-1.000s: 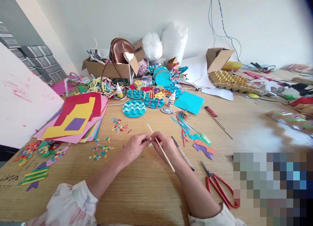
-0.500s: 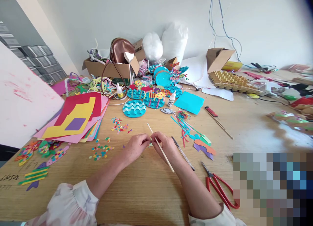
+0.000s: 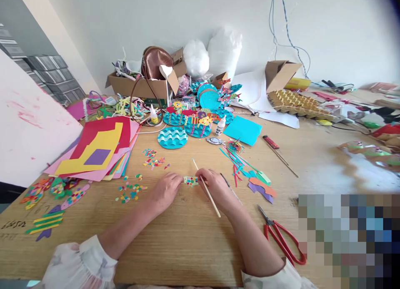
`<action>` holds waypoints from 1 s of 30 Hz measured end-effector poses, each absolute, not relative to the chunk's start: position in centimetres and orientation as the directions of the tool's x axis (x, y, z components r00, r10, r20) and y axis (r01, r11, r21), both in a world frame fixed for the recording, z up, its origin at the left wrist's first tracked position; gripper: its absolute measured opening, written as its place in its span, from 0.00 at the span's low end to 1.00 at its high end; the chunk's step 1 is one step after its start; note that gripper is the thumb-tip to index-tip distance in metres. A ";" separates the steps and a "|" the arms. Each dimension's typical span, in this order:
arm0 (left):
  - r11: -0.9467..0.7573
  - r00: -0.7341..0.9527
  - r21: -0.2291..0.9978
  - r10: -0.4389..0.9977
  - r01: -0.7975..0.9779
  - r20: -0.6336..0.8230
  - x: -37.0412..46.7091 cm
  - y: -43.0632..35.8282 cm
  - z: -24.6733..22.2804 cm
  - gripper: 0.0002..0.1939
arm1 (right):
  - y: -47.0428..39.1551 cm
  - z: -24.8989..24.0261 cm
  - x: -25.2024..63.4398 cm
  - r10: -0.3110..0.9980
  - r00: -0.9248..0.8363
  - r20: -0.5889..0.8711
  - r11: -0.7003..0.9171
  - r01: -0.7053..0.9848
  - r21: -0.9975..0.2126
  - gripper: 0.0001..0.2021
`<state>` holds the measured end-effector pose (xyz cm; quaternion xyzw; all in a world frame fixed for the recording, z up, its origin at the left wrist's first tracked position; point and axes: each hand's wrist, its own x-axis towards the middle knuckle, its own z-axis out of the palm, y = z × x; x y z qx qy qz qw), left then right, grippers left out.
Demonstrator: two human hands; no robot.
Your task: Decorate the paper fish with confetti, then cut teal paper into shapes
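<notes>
A small pale green paper fish (image 3: 190, 180) with coloured dots lies at the middle of the table between my hands. The closed fingertips of my left hand (image 3: 167, 191) are at its left end. My right hand (image 3: 215, 191) holds a thin pale wooden stick (image 3: 213, 204), slanted with its tip pointing up and away. The same hand's fingertips meet the fish's right end and hide part of it. Loose round paper dots (image 3: 131, 191) are scattered left of my left hand, with tiny paper scraps (image 3: 156, 160) beyond them. A pen (image 3: 231, 184) lies partly hidden beside my right hand.
Red-handled pliers (image 3: 281, 234) lie right of my right forearm. Paper strips (image 3: 237, 164) and glue bottles (image 3: 220, 126) are farther off. Coloured sheets (image 3: 93, 139) are stacked at left, near finished paper fish (image 3: 46, 222). Turquoise wavy discs (image 3: 172, 138) stand at the back.
My hands have come slightly apart and lower, and the dotted fish now shows between them. My left hand has turned palm down. The stick stays in my right hand.
</notes>
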<state>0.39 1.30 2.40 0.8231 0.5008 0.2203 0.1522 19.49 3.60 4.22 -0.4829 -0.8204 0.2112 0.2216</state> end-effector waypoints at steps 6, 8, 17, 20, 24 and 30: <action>-0.494 0.436 0.401 0.869 0.771 0.234 0.3 1.2 1.4 0.12 | 3.6 3.8 19.0 0.868 -0.483 0.113 0.471 0.732 -0.491 0.09; -0.498 0.439 0.386 0.867 0.776 0.235 0.5 1.2 1.5 0.12 | 3.7 3.5 19.0 0.867 -0.486 0.110 0.474 0.737 -0.481 0.09; -0.510 0.458 0.353 0.860 0.785 0.225 0.7 1.2 1.9 0.12 | 3.8 3.1 18.8 0.863 -0.492 0.116 0.491 0.762 -0.422 0.10; -0.509 0.457 0.347 0.860 0.787 0.226 0.7 1.2 1.8 0.12 | 3.9 2.9 18.7 0.862 -0.494 0.116 0.494 0.767 -0.410 0.10; -0.506 0.454 0.342 0.862 0.791 0.225 0.7 1.1 1.7 0.12 | 4.0 2.6 18.5 0.864 -0.490 0.115 0.493 0.776 -0.395 0.10; -0.513 0.459 0.338 0.858 0.789 0.231 0.7 1.1 1.7 0.15 | 4.2 2.6 18.5 0.865 -0.490 0.113 0.492 0.780 -0.386 0.11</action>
